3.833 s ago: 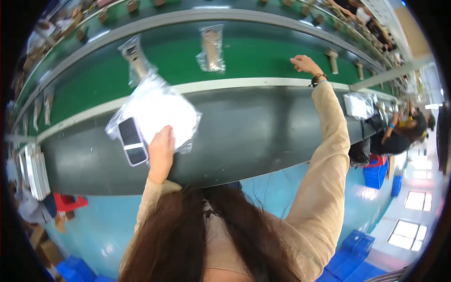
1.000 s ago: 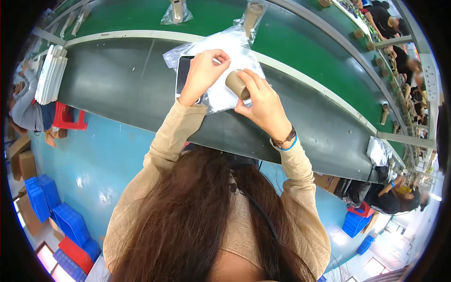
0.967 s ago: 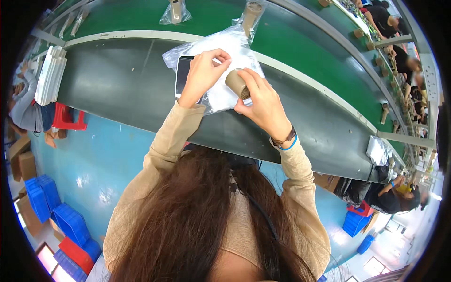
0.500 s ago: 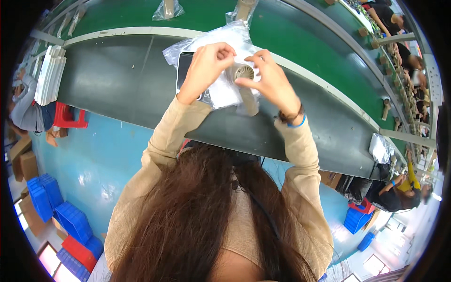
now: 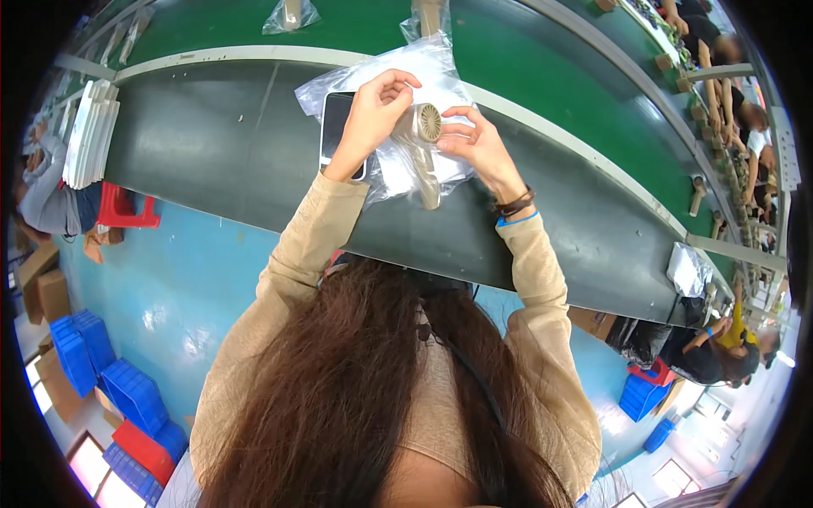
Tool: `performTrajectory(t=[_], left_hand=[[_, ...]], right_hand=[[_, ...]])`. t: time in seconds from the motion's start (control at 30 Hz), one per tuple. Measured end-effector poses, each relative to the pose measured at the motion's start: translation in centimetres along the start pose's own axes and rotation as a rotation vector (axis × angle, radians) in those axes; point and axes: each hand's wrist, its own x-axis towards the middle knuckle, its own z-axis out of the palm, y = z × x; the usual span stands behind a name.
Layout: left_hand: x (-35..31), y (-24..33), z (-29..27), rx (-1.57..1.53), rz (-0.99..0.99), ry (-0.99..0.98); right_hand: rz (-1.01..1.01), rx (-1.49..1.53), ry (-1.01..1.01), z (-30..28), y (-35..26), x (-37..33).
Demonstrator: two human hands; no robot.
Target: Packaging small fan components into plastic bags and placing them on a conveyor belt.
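A beige handheld fan (image 5: 429,124) with a round slatted head lies over the dark work surface, its handle (image 5: 429,188) pointing toward me, with clear plastic around it. At the right side of the head, my right hand (image 5: 483,146) is closed, its fingertips gripping the fan's edge. On the other side, my left hand (image 5: 377,112) has curled fingers and a bent thumb beside the head; what they pinch, if anything, is hidden. Beneath the hands lies a stack of clear plastic bags (image 5: 428,66). A phone with a dark screen (image 5: 336,114) rests partly under my left hand.
A green conveyor belt (image 5: 542,102) runs beyond the pale rail, carrying bagged fans (image 5: 290,13). White strips (image 5: 91,135) are stacked at far left. A clear plastic bundle (image 5: 688,269) lies at right. Blue crates (image 5: 134,396) and a red stool (image 5: 127,206) are on the floor; other people work around.
The fan has turned and shifted slightly left, its head tilting toward the right. My right hand has moved from spread fingers around the head to a closed grip at its side.
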Motion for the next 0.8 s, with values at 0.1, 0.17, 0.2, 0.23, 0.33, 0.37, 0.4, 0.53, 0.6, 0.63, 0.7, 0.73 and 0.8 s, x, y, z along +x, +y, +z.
performTrajectory(t=[0.1, 0.17, 0.2, 0.23, 0.33, 0.37, 0.4, 0.53, 0.6, 0.63, 0.7, 0.73, 0.8], left_hand=[[-0.4, 0.1, 0.4, -0.056, -0.005, -0.010], [-0.5, 0.1, 0.6, -0.096, 0.035, 0.022], [-0.5, 0.0, 0.6, -0.096, 0.034, 0.020], [-0.5, -0.1, 0.5, -0.101, 0.036, 0.016], [-0.7, 0.2, 0.0, -0.019, 0.028, 0.004], [-0.8, 0.5, -0.1, 0.067, 0.020, -0.002], [-0.9, 0.8, -0.2, 0.068, 0.019, 0.001], [-0.9, 2.5, 0.1, 0.258, 0.117, -0.128], [-0.5, 2.7, 0.5, 0.265, 0.136, -0.195], [0.1, 2.5, 0.7, 0.156, 0.120, -0.198], [1.4, 2.2, 1.0, -0.029, 0.118, -0.201], [1.8, 2.0, 1.2, -0.029, 0.120, -0.201], [2.6, 1.7, 1.6, -0.207, 0.025, -0.178]], right_hand=[[-0.027, 0.051, 0.099, 0.7, 1.5, 0.1], [-0.033, 0.085, 0.131, 1.2, 1.8, 0.2], [-0.031, 0.142, 0.153, 1.4, 1.9, 0.2], [-0.030, 0.200, 0.175, 1.5, 2.0, 0.2], [-0.121, 0.302, 0.172, 0.9, 1.8, -0.5], [-0.120, 0.303, 0.170, 1.1, 1.3, -0.8], [-0.190, 0.248, 0.229, 1.5, 0.3, -1.4], [-0.430, 0.113, 0.316, 2.9, -1.2, -1.9], [-0.443, 0.129, 0.322, 3.0, -1.9, -1.7], [-0.453, 0.136, 0.300, 3.3, -2.0, -1.5], [-0.482, 0.161, 0.265, 3.4, -2.2, -1.0], [-0.484, 0.160, 0.264, 3.2, -2.2, -0.8], [-0.549, 0.128, 0.300, 2.7, -2.1, -0.2]])
